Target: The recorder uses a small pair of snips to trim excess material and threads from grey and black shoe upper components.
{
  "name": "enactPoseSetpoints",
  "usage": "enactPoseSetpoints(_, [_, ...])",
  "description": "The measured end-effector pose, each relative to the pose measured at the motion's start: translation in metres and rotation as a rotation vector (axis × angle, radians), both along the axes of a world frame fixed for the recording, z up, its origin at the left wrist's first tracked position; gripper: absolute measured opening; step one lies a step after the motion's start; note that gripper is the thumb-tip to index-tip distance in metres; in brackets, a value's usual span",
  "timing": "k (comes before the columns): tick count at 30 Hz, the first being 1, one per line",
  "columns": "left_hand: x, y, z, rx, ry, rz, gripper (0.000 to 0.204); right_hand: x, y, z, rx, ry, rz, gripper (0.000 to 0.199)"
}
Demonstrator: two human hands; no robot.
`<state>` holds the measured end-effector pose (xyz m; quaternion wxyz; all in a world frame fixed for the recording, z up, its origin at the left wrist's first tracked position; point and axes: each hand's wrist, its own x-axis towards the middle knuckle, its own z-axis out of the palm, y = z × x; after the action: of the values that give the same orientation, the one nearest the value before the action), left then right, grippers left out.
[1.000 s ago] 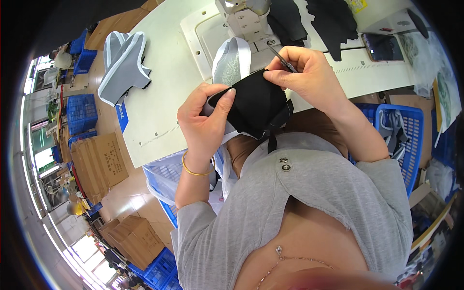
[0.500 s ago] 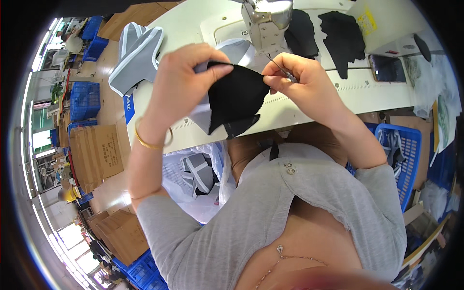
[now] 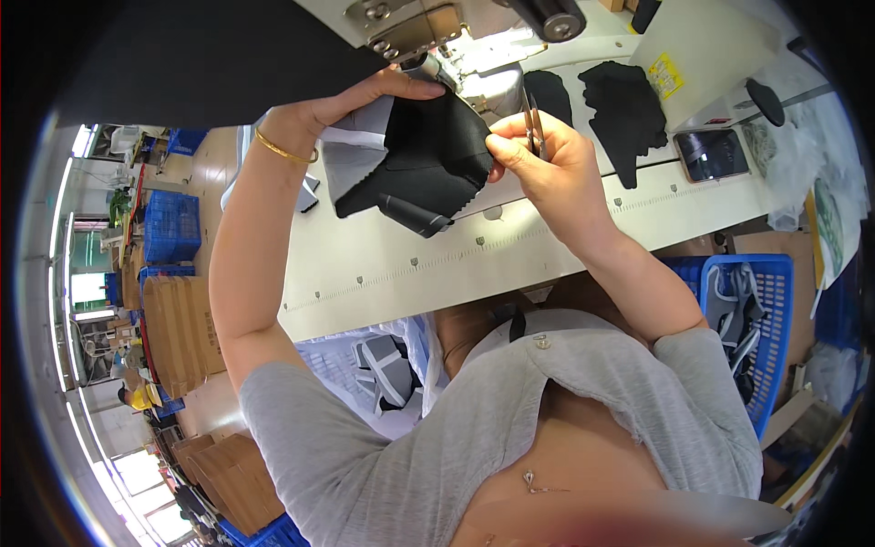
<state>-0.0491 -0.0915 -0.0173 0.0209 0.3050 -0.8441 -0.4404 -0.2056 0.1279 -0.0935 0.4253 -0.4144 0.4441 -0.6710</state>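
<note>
Holding the black fabric piece (image 3: 428,150) up just in front of the sewing machine (image 3: 428,27), both hands raised over the white worktable (image 3: 410,264).

Left hand (image 3: 351,105): fingers curled over the top edge of the piece, thumb underneath, pinching it together with a grey-white layer (image 3: 351,159) behind it. Gold bangle (image 3: 284,148) on that wrist.

Right hand (image 3: 547,155): thumb and forefinger closed tight on the right edge of the piece; small thread snips (image 3: 531,123) tucked in the same hand, blades pointing up. Cannot tell whether the blades are on a thread.

Progress, as a judgement: the piece looks stitched already, with a rolled black tab (image 3: 415,214) hanging off its lower edge, and it is off the needle, so this reads as trimming or checking after a seam. Left: two more black cut pieces (image 3: 629,109) wait on the table past the right hand, and finished-looking grey and white parts sit in the blue basket (image 3: 775,301) at the right and the clear bag (image 3: 383,360) below the table edge.

Versus half a second ago:
- hands and piece sit higher in view, closer to the machine head
- piece is spread flatter between the hands, less folded
- the tab now hangs free below
- left forearm is more upright
- view tilted down; more of the table front shows

A phone (image 3: 709,153) lies on the table, well apart from the hands.
</note>
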Motion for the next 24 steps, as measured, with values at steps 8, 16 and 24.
enactPoseSetpoints(8, [0.001, -0.02, -0.002, -0.392, 0.053, -0.043, 0.026, 0.0, -0.002, 0.013, 0.062, -0.081, -0.005, 0.011])
enactPoseSetpoints(16, [0.02, -0.031, 0.001, -0.752, 0.116, -0.055, 0.02, 0.006, -0.003, 0.013, 0.065, -0.105, 0.02, 0.01])
enactPoseSetpoints(24, [0.024, -0.054, -0.002, -1.084, 0.193, -0.075, 0.014, 0.005, -0.006, 0.008, 0.058, -0.106, -0.004, 0.01])
